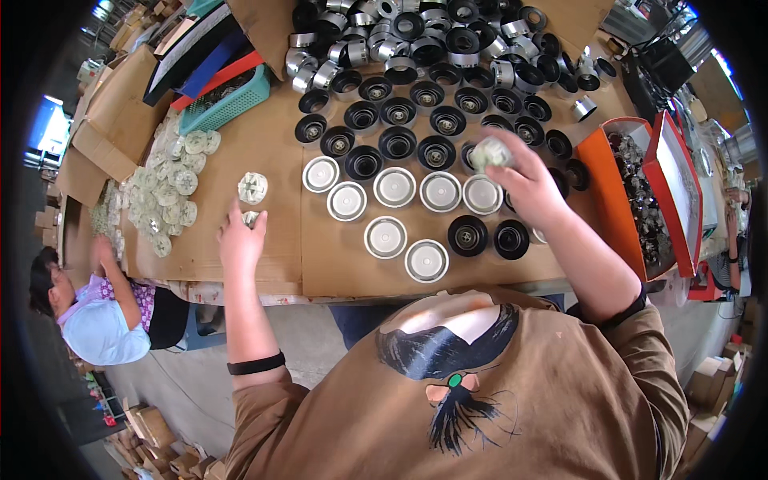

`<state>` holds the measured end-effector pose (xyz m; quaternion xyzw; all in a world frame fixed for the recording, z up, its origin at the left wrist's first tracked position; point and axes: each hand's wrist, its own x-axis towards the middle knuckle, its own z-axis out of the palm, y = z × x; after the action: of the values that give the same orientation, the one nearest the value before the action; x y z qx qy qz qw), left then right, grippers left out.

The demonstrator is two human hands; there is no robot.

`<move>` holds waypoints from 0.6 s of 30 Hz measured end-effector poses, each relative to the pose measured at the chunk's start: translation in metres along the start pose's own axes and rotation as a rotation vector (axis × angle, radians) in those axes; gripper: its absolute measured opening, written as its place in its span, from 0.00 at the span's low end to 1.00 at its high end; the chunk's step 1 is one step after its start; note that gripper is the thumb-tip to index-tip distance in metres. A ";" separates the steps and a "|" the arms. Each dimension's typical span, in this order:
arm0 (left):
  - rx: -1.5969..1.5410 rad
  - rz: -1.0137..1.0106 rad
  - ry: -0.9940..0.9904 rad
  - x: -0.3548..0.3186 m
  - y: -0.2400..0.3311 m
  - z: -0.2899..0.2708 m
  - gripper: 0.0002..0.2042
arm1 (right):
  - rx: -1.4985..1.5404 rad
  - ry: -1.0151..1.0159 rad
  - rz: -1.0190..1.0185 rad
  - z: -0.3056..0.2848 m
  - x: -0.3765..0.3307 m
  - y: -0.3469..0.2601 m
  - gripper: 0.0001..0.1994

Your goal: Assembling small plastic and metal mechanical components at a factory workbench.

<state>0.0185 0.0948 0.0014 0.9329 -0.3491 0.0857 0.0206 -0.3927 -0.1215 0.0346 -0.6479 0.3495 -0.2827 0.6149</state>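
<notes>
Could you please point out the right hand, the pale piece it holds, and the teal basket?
Right hand (526, 178): head view, middle of the hand.
Pale piece (487, 152): head view, its exposed surface, blurred.
Teal basket (228, 105): head view, its outer side wall.

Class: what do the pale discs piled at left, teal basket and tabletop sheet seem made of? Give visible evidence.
Discs: probably plastic, slightly glossy; they look translucent.
Basket: likely moulded plastic, satin; perforated walls.
Sheet: apparently cardboard, matt; box-brown and barely reflective.
</notes>
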 end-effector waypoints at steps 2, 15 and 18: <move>-0.141 0.080 -0.114 -0.001 -0.010 0.003 0.36 | -0.633 0.151 -0.298 -0.005 0.011 0.015 0.28; -1.237 0.562 -0.001 -0.002 0.142 -0.018 0.24 | -1.060 0.076 -0.286 -0.002 0.016 0.049 0.27; -0.954 0.638 0.119 -0.004 0.168 -0.017 0.18 | -1.094 0.053 -0.280 -0.005 0.018 0.052 0.30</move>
<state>-0.0968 -0.0276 0.0133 0.6626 -0.6114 -0.0269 0.4318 -0.3913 -0.1389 -0.0175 -0.9052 0.3709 -0.1554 0.1374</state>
